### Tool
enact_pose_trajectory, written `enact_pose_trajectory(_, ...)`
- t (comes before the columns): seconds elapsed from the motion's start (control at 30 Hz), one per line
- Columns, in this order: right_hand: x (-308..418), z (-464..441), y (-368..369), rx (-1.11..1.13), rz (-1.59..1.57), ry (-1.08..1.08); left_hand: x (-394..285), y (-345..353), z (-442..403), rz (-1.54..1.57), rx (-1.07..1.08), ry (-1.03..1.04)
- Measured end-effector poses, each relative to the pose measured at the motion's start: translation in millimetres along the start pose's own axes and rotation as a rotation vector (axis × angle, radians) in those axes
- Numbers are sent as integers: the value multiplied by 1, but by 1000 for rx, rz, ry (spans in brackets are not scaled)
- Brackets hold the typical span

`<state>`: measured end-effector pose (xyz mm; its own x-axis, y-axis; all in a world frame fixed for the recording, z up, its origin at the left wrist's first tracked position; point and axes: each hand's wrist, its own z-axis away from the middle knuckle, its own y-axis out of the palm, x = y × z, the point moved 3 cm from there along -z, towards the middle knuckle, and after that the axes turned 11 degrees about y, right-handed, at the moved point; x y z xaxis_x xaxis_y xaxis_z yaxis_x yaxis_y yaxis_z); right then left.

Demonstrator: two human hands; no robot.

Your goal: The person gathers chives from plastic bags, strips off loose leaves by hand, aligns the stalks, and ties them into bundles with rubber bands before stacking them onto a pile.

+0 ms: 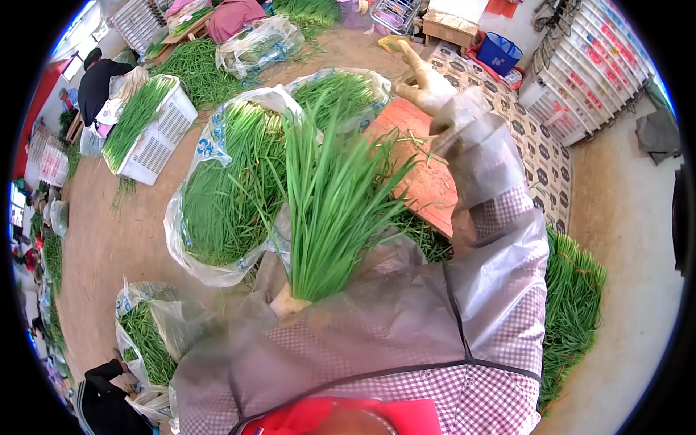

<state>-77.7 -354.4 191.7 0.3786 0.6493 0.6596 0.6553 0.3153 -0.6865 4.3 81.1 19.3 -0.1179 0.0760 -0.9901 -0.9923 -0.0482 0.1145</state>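
My left hand [288,301] is closed around the base of a bunch of garlic chives [326,203], whose long green leaves fan upward in front of my chest. My right hand [426,85], pale and apparently gloved, reaches out at the upper right with its fingers apart. Something yellow shows at its fingertips; I cannot tell what. Below that hand lies a reddish board [420,170] with loose leaf scraps on it. An open plastic bag [174,228] full of chives stands left of the held bunch. Another filled bag [384,85] sits behind it.
A white crate [170,127] heaped with chives stands at the upper left, near a person in dark clothing [101,83]. Chives are piled [569,312] at my right. Stacked white crates [587,80] line the right wall beside a blue basket [500,54]. Another person [105,399] is at lower left.
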Motion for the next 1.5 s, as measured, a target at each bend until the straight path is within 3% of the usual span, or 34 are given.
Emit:
enact_pose_trajectory(0.07, 22, 20, -16, 54, 97, 38, 1, 0, 2, 8, -4, -3)
enact_pose_trajectory(0.17, 32, 35, -15, 148, -204, 15, 1, 1, 6, 12, -11, -2)
enact_pose_trajectory(0.3, 64, 53, 1, 304, -258, -49, 0, 2, 4, 12, -13, 2)
enact_pose_trajectory(0.33, 80, 57, 1, 310, -87, -213, 0, 2, 3, 9, -12, 3)
enact_pose_trajectory(0.4, 77, 54, 25, 386, 211, -327, 0, 3, 3, 7, -12, 6)
enact_pose_trajectory(0.43, 74, 53, 36, 474, 243, -242, -1, 2, 3, 7, -13, 7)
enact_pose_trajectory(0.6, 62, 53, 72, 553, 393, -244, -1, 1, 3, 8, -19, 5)
enact_pose_trajectory(0.7, 57, 50, 85, 601, 504, -84, -1, 1, 1, 10, -17, 5)
enact_pose_trajectory(1.03, 41, 41, 101, 686, 394, -45, -1, 1, -3, 22, -5, 4)
enact_pose_trajectory(1.27, 35, 35, 125, 765, 538, -20, -1, 3, -5, 13, -11, 2)
enact_pose_trajectory(1.37, 30, 20, 134, 723, 595, 14, -1, 3, -5, 22, -12, 4)
enact_pose_trajectory(1.5, 25, 0, 110, 390, 508, 46, -1, 0, -3, 33, -26, -2)
